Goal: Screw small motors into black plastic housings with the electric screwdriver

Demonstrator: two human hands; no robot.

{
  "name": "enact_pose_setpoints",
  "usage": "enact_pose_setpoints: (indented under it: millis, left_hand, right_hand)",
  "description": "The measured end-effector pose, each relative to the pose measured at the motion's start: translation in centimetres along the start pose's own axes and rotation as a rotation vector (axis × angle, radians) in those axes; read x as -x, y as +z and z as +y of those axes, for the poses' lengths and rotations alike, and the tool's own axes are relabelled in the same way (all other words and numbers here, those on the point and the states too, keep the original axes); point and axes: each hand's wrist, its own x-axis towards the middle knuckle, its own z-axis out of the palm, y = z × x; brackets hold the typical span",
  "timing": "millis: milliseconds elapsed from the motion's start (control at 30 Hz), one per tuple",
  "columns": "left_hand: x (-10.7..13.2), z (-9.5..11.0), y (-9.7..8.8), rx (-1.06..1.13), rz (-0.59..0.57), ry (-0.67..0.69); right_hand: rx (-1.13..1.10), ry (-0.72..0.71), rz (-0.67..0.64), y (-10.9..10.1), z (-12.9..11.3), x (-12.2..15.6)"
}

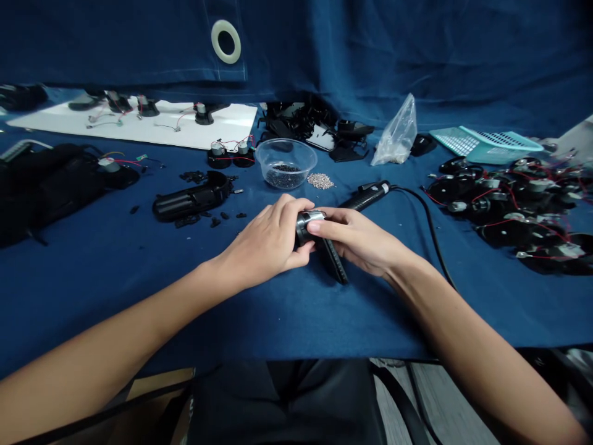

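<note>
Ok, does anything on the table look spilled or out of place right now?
Yes: a small heap of silver bits lies loose on the blue cloth beside the clear bowl, not inside it, so it looks spilled. Small black pieces are also scattered around the black plastic housing.

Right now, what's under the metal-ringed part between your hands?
Under the metal-ringed black part a black ribbed bar shows, lying against the blue cloth. Your left hand and right hand cover the bar's upper end, so how it meets the part can't be seen.
</note>
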Motion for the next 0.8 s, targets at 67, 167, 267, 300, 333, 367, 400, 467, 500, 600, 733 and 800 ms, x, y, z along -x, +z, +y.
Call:
enact_pose_setpoints:
  millis: [67, 167, 267, 300, 333, 367, 400, 467, 500, 600, 733, 800]
  left_hand:
    - [-0.1, 0.0, 0.0, -0.006, 0.001, 0.001]
    - [-0.1, 0.1, -0.2, -0.031, -0.015, -0.023]
    - [0.1, 0.4, -0.3, -0.076, -0.014, -0.031]
    - [0.1, 0.4, -0.3, -0.087, -0.011, -0.029]
    - [0.1, 0.5, -0.3, -0.091, -0.010, -0.030]
    - [0.2, 0.5, -0.3, -0.089, -0.008, -0.034]
    - [0.2, 0.5, -0.3, -0.081, -0.009, -0.043]
    - [0.2, 0.3, -0.1, -0.049, -0.019, -0.069]
    - [0.1, 0.2, 0.0, -0.029, -0.023, -0.082]
    - [0.1, -0.4, 0.3, 0.046, 0.001, -0.077]
    - [0.0, -1.3, 0.5, 0.108, 0.128, -0.017]
    - [0.0, -1.6, 0.2, 0.108, 0.136, -0.021]
  right_hand:
    - [0.021, -0.011, 0.030, 0.3, -0.1, -0.1]
    - [0.047, -0.015, 0.067, 0.5, -0.1, -0.1]
    - [0.079, -0.041, 0.073, 0.6, -0.1, -0.1]
    - [0.084, -0.046, 0.069, 0.7, 0.0, -0.1]
    - [0.082, -0.044, 0.065, 0.7, 0.1, -0.1]
    - [0.077, -0.038, 0.065, 0.8, 0.2, -0.1]
    - [0.073, -0.032, 0.067, 0.8, 0.3, -0.2]
    - [0.086, -0.036, 0.077, 0.9, 0.7, -0.3]
    - [0.100, -0.048, 0.081, 0.9, 0.9, -0.3]
    - [0.132, -0.081, 0.043, 0.4, 1.2, -0.2]
    - [0.230, -0.078, -0.016, -1.0, 0.4, 0.2]
    - [0.315, -0.084, -0.003, -1.7, -0.1, 0.4]
